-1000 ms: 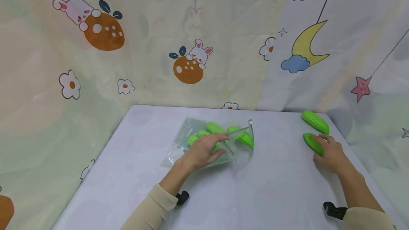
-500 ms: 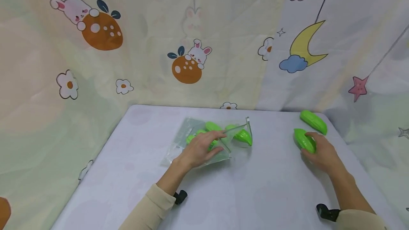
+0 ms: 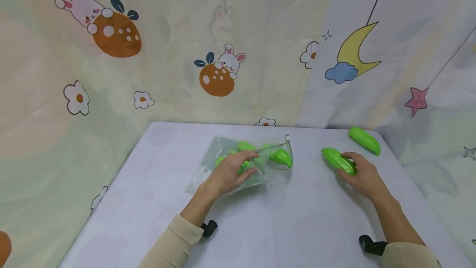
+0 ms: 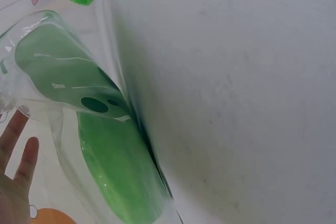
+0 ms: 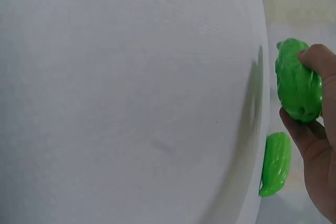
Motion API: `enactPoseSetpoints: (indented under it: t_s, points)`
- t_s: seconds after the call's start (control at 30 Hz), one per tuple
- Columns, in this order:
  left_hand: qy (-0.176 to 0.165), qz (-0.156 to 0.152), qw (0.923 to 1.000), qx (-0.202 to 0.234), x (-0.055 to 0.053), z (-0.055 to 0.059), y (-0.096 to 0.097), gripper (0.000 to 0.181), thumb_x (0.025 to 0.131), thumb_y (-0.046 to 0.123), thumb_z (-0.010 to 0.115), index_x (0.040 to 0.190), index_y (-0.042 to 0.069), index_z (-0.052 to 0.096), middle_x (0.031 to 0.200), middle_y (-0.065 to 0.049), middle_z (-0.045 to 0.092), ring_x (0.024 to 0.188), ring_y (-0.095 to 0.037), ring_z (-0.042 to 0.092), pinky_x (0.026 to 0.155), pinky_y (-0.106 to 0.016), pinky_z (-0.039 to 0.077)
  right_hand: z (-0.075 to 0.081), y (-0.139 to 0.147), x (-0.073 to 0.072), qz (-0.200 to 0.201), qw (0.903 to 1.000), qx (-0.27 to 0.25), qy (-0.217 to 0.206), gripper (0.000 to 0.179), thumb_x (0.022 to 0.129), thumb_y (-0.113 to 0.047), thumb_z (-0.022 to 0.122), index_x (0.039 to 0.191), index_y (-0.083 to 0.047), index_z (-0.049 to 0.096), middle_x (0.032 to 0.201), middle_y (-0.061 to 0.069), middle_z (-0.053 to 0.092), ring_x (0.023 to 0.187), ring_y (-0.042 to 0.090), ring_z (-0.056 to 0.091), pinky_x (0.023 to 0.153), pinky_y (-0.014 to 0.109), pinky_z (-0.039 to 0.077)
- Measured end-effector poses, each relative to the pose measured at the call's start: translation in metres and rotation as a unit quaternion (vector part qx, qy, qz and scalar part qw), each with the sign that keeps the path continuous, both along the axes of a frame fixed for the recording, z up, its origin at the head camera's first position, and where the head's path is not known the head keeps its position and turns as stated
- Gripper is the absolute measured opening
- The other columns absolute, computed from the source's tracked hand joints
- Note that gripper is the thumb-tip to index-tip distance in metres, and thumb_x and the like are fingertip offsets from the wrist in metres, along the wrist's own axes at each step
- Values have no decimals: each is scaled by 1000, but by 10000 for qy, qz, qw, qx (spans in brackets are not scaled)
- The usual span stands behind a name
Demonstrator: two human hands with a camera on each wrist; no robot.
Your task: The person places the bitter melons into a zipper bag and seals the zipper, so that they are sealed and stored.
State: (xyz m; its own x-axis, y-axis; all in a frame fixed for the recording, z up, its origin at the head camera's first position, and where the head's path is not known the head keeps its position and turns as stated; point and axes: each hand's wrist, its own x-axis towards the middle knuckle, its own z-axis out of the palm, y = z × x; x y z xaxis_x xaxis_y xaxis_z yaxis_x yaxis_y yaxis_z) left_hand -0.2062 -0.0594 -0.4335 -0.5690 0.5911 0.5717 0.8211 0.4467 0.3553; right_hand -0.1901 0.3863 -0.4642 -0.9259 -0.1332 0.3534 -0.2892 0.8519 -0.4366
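Note:
My right hand (image 3: 360,177) grips a bright green, bumpy toy bitter melon (image 3: 336,160) by its right end. It is held above the table, with thumb and fingers on opposite sides in the right wrist view. My left hand (image 3: 228,173) reaches over a clear zip bag (image 3: 204,173), thumb and fingers spread, fingertips at the raised mouth. In the left wrist view a fingertip touches the clear film. Several green pieces of similar shape are in the bag, one of them (image 3: 281,157) near the mouth on the right; my hand partly hides others.
Another green bitter melon (image 3: 364,140) lies at the table's back right corner. A white cloth covers the table (image 3: 297,226). A printed fabric backdrop (image 3: 167,53) hangs right behind the table and along both sides. Black wrist camera mounts (image 3: 372,246) stick out from the sleeves.
My right hand has picked up the nearer bitter melon and carried it left, away from the one in the corner. The left hand stays at the bag's mouth.

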Motion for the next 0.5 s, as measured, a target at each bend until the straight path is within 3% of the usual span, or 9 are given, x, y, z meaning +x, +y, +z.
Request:
enactPoseSetpoints:
  t_s: [0.1,0.3,0.4,0.5]
  points:
    - [-16,-12,10000,-1,1,1,-1,41,95,21,76,133,10,63,137,-4,66,103,-14,70,90,-36,56,0,-4,1,-1,10000,-64,-35,49,90,-15,77,132,-2,55,127,27,61,105,40,59,80,49,47]
    - [18,36,9999,-117,0,0,1,40,96,24,75,133,13,63,135,1,67,105,-11,69,90,-34,55,3,-15,0,214,9997,-2,-132,49,94,-21,76,137,-7,58,129,27,64,108,41,63,80,48,50]
    - [22,82,9999,-123,0,0,1,41,95,24,75,133,14,63,135,2,67,105,-11,69,89,-34,55,4,-22,-2,375,9993,-56,-30,48,95,-22,75,139,-10,59,131,22,65,112,37,62,85,32,48]
    - [4,58,9999,-86,-1,0,2,40,95,22,75,132,12,64,135,1,67,104,-12,69,89,-34,56,4,-28,-5,539,9984,-139,134,48,96,-21,73,141,-13,60,134,17,64,119,37,60,90,12,38]
